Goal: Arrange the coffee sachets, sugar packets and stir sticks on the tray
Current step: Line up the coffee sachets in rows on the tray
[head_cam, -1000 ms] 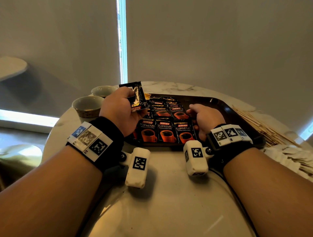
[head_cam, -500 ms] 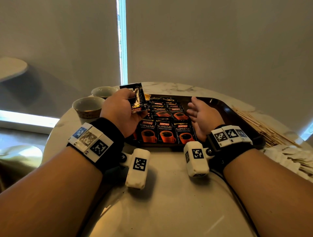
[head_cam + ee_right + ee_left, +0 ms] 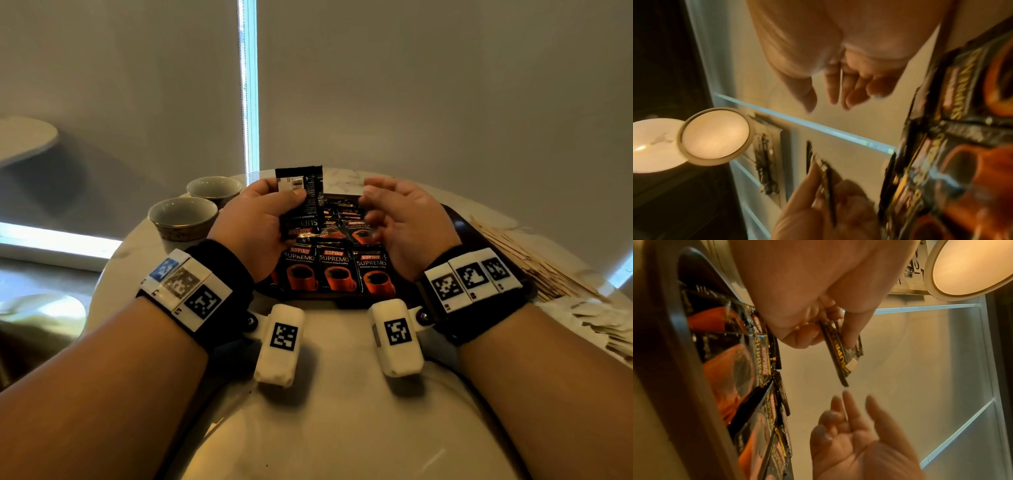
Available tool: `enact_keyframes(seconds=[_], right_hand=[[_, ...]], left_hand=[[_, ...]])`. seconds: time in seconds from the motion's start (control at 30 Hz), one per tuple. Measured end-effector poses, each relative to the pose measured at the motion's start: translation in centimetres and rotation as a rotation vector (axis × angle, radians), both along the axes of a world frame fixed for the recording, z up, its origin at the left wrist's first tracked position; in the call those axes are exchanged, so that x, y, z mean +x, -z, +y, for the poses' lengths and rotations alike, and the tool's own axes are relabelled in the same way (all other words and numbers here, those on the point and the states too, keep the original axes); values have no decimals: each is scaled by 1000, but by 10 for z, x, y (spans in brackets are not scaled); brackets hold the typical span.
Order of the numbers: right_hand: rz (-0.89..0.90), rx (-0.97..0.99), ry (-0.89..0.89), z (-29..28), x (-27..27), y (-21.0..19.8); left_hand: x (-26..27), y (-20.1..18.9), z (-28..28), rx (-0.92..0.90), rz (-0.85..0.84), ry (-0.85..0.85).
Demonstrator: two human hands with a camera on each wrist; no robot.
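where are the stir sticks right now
In the head view the stir sticks lie piled on the table at far right, just outside the tray.

Sachets (image 3: 337,270) were glossy black foil, crinkled. Tray (image 3: 467,233) looked dark, smooth, semi-gloss. Table (image 3: 335,428) was polished marble-look, reflective. Cups (image 3: 183,217) glazed ceramic. Stir sticks (image 3: 534,260) pale matt wood. Wristbands (image 3: 222,270) black cloth.

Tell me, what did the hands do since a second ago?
The right hand lifted off the sachets on the tray and rose, open, toward the left hand, which raised its gripped sachets upright. The laid-out sachet rows and cups stayed put.
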State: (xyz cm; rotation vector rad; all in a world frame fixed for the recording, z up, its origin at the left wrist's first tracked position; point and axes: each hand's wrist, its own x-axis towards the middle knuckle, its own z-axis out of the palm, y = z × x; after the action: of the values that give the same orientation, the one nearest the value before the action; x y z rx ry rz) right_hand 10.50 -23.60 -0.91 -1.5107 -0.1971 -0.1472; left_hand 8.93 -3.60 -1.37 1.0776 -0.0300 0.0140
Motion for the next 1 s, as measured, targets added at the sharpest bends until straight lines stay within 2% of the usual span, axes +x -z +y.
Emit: enact_keyframes(seconds=[0.1,0.23,0.33,0.43,0.57,0.7,0.8,0.9,1.0], right_hand=[[-7,-37,-193,13,-15,-7],[3,-32,-276,22,-22,-5],[19,108,-184,22,-19,-8],[22,189,-161,18,-15,-9],[36,136,-187,20,-17,-5],[33,89,-193,19,-15,-3],[29,88,-191,19,-15,-1],[3,27,-117,21,-11,4],[20,93,-37,21,-7,5]], left_hand=[[-4,0,-3,58,-21,47],[-8,1,-7,87,-43,117],[-10,-2,-6,117,-38,156],[-10,-2,-3,73,58,203],[-9,0,-7,97,29,226],[-6,-2,-6,52,-39,77],[-5,-3,-4,31,-68,37],[-6,-2,-5,9,-76,44],[-6,-2,-4,14,-35,69]])
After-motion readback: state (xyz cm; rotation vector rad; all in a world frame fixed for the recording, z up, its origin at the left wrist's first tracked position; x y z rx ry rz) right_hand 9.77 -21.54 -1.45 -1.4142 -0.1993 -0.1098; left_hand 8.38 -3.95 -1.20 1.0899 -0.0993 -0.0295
